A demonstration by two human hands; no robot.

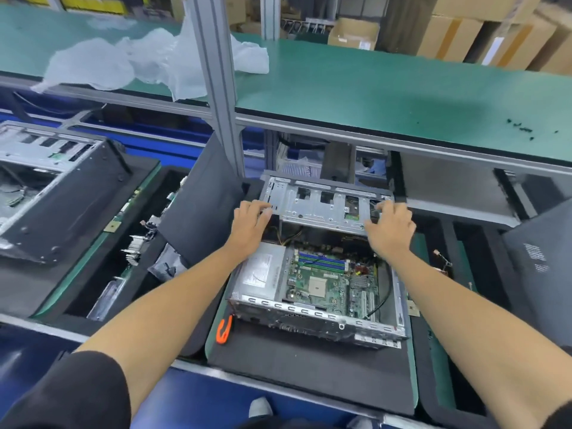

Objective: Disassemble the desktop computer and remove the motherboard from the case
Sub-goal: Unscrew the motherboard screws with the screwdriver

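Observation:
An open desktop case (315,323) lies on a black mat in front of me. Its green motherboard (334,283) sits inside, beside a grey power supply box (258,270) on the left. A grey metal drive cage (322,202) stands tilted up at the case's far end. My left hand (250,221) grips the cage's left edge. My right hand (391,227) holds its right edge, fingers curled over the metal.
An orange-handled tool (224,329) lies by the case's near left corner. Another opened case (55,187) stands at left, with loose boards and parts (136,249) beside it. A green shelf (387,97) overhangs the bench behind an aluminium post (216,82). A dark panel (538,267) leans at right.

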